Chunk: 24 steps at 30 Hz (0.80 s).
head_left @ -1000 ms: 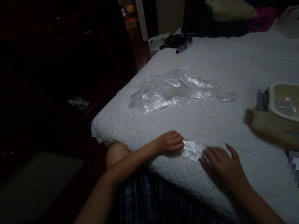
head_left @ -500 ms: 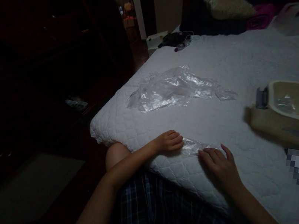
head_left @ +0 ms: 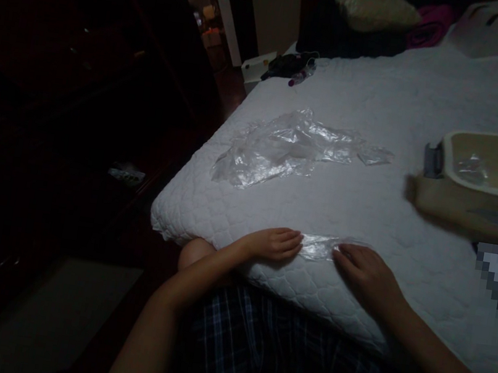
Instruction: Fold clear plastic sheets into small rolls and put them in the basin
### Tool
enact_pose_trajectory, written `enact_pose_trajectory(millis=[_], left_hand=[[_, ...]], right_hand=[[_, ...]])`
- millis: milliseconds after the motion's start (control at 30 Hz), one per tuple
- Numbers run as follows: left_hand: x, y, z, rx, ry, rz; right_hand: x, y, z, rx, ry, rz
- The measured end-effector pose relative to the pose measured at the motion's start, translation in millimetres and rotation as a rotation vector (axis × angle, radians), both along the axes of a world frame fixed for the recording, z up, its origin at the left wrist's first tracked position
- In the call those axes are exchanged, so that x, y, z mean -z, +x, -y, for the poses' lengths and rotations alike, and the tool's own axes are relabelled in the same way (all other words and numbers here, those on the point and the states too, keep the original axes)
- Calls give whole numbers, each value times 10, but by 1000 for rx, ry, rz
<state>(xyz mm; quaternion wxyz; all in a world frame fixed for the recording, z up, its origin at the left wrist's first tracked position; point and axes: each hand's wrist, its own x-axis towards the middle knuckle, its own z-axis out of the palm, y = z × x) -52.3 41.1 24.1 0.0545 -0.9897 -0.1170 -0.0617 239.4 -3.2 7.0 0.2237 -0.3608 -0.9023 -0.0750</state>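
A clear plastic bag (head_left: 317, 246), flattened into a narrow strip, lies on the white quilted bed near its front edge. My left hand (head_left: 275, 244) lies flat over the strip's left end, fingers stretched and close together, its thumb hidden. At the other end, my right hand (head_left: 364, 272) has its fingers drawn together on the plastic, gripping it; part of the strip shows behind the knuckles. Farther back on the bed spreads a larger crumpled heap of clear plastic bags (head_left: 278, 147), which neither hand touches.
A cream plastic bin (head_left: 475, 208) with a grey latch lies at the right, some clear plastic inside it. Dark items and a small bottle (head_left: 299, 78) rest at the far left corner. A pale pillow-like bundle (head_left: 378, 11) and a magenta roll (head_left: 429, 26) sit at the back.
My right hand's fingers, raised and spread before, have come down and closed on the strip. My left hand has flattened and lowered slightly. The crumpled heap has stayed put.
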Motion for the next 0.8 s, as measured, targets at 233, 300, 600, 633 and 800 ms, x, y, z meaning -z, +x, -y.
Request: enact_pose_trajectory(millis=[233, 300, 600, 633, 800], left_hand=[[188, -50, 247, -149, -52, 12], [232, -48, 301, -188, -55, 21], [230, -10, 352, -245, -72, 24], [224, -11, 355, -247, -71, 27], [210, -14, 360, -253, -73, 47]], right_hand=[[123, 203, 64, -50, -150, -95], [80, 236, 90, -59, -194, -146], [-206, -414, 104, 216, -90, -235], [-145, -497, 104, 193, -111, -182], [222, -500, 121, 131, -141, -43]])
